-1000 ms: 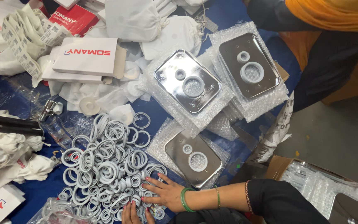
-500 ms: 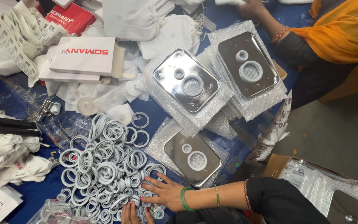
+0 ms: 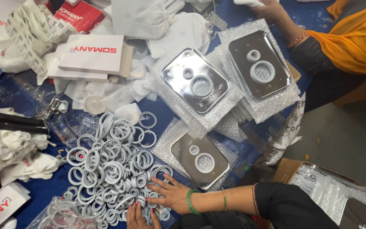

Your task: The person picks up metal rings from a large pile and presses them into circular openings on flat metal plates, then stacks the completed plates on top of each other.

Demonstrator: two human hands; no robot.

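At the near edge, the person's left hand (image 3: 137,215) lies flat with fingers spread on the heap of white rubber rings (image 3: 106,169), grasping nothing; just to its right, the right hand (image 3: 170,194), a green bangle on its wrist, also rests open-palmed on the rings' near right edge. The rings spread across the blue table (image 3: 5,93). Just beyond the right hand a mirror-bright metal plate (image 3: 200,159) sits on bubble wrap. Farther off lie two more wrapped plates (image 3: 195,80), a white box (image 3: 93,53) to the left, and a co-worker's hand (image 3: 272,9) at the far right.
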